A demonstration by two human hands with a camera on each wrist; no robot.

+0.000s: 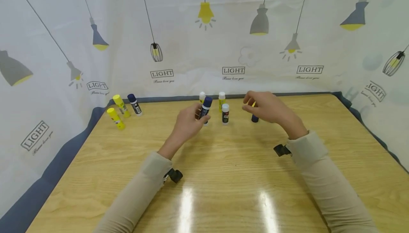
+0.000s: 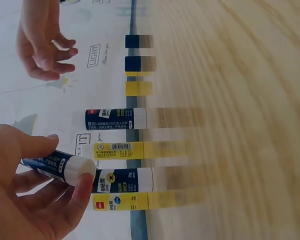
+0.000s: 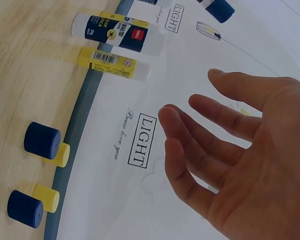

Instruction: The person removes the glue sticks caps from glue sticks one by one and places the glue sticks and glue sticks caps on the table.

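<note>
My left hand (image 1: 188,121) grips a navy glue stick (image 2: 50,165) between thumb and fingers. The stick is tilted, its navy cap (image 1: 207,102) up and its white base end toward the left wrist camera. Behind it stand several glue sticks with white tops, among them a navy one (image 1: 225,115) and a yellow one (image 2: 119,150). My right hand (image 1: 266,107) hovers over the table with loosely bent fingers and holds nothing. Below it are two navy caps, one nearer (image 3: 25,209) and one farther (image 3: 42,140), and yellow caps (image 3: 47,198), partly hidden by the hand in the head view.
At the table's (image 1: 223,176) far left stand two yellow-capped glue sticks, a front one (image 1: 116,118) and a back one (image 1: 121,106), beside a navy-capped glue stick (image 1: 135,104). A white printed curtain (image 1: 185,30) hangs behind the table's back edge.
</note>
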